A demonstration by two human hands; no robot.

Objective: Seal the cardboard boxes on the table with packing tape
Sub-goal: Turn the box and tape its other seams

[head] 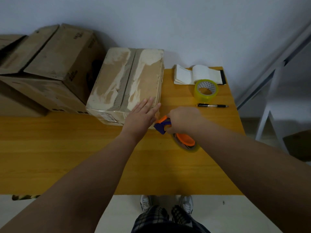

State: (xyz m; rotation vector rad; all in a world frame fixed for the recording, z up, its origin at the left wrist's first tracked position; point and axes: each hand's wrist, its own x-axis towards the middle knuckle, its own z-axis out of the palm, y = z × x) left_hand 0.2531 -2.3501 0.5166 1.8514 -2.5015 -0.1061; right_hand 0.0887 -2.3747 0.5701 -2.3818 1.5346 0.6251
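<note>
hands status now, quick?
Left hand: open, flat on the worn cardboard box.
Right hand: closed on the orange-and-purple tape dispenser.

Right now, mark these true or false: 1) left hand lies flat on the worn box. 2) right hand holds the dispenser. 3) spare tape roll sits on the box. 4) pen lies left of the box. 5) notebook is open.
1) Left hand lies flat on the worn box: true.
2) Right hand grips the tape dispenser: true.
3) False. The spare tape roll sits on the table, right of the box.
4) False. The pen lies right of the box, near the roll.
5) The notebook is open: true.
</note>
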